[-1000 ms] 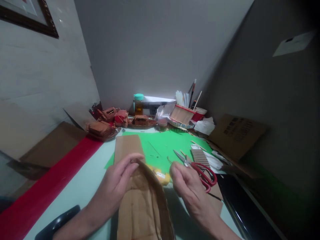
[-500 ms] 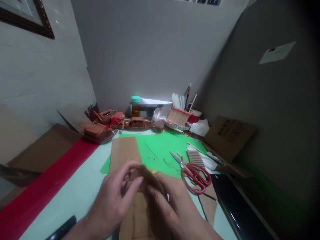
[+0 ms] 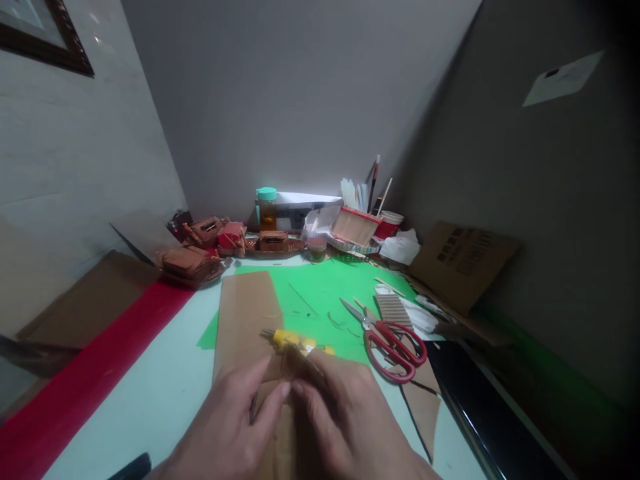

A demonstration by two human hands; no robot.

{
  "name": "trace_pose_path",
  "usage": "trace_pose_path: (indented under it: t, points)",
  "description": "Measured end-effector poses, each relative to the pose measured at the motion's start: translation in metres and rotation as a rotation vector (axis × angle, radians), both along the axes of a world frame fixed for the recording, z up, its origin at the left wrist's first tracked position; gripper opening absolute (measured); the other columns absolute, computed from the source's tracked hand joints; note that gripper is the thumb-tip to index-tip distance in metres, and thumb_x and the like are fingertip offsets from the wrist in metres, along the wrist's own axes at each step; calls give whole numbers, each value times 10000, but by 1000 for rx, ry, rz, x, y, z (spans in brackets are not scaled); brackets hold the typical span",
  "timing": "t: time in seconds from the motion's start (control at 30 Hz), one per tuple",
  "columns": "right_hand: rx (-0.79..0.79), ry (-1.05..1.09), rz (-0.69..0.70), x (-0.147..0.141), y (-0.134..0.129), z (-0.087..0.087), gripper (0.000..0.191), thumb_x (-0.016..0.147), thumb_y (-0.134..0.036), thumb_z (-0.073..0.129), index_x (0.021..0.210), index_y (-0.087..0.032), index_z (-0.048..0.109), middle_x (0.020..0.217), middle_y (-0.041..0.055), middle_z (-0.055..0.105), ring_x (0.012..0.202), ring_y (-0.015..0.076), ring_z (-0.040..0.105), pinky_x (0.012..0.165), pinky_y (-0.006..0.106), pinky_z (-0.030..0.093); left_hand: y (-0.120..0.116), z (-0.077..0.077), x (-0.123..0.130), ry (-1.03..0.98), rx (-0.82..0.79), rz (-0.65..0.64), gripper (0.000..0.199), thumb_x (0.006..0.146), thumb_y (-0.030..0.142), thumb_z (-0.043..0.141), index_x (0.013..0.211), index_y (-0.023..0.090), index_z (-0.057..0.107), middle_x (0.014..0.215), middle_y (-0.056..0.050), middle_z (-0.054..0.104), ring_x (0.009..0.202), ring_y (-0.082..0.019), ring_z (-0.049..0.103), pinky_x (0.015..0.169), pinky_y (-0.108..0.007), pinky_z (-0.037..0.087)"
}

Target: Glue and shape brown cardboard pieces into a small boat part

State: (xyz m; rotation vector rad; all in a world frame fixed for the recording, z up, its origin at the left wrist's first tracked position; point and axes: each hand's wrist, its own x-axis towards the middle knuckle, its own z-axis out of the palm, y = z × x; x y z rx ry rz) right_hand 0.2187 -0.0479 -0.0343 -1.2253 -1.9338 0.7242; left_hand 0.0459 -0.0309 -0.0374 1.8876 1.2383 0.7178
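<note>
Head view: left of the red-handled scissors (image 3: 382, 328) and nearer the body is the folded cardboard (image 3: 286, 447), its long axis running away from the wearer; left hand (image 3: 233, 417) and right hand (image 3: 353, 410) both pinch its far end, thumbs close together; the right is nearer the scissors.

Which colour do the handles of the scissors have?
The scissors' handles are red; the head view shows them best.
</note>
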Motion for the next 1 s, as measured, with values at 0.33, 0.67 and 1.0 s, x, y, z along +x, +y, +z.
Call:
trace_pose_path:
  t: [0.33, 0.67, 1.0]
  points:
    - [375, -162, -201, -34, 4, -7, 110, 830, -211, 421, 726, -212, 457, 596, 16, 542, 468, 143, 420, 458, 279, 261, -7, 4, 1, 53, 295, 184, 249, 941, 308, 408, 797, 258, 606, 685, 10, 686, 636, -179, 658, 561, -265, 442]
    - [140, 143, -165, -28, 11, 15, 183, 961, -261, 422, 838, -190, 538, 769, 23, 610, 715, 167, 567, 657, 279, 417, 13, 2, -21, -143, 129, 159, 428, 935, 486, 481, 1223, 187, 586, 1216, -105, 709, 1120, -254, 664, 902, -315, 559]
    - [61, 115, -54, -26, 8, 13, 211, 898, -304, 412, 840, -173, 567, 825, 81, 639, 744, 219, 581, 669, 337, 464, 5, 5, -18, -209, 286, 217, 247, 944, 419, 490, 931, 220, 636, 738, 3, 657, 695, -185, 632, 630, -235, 495]
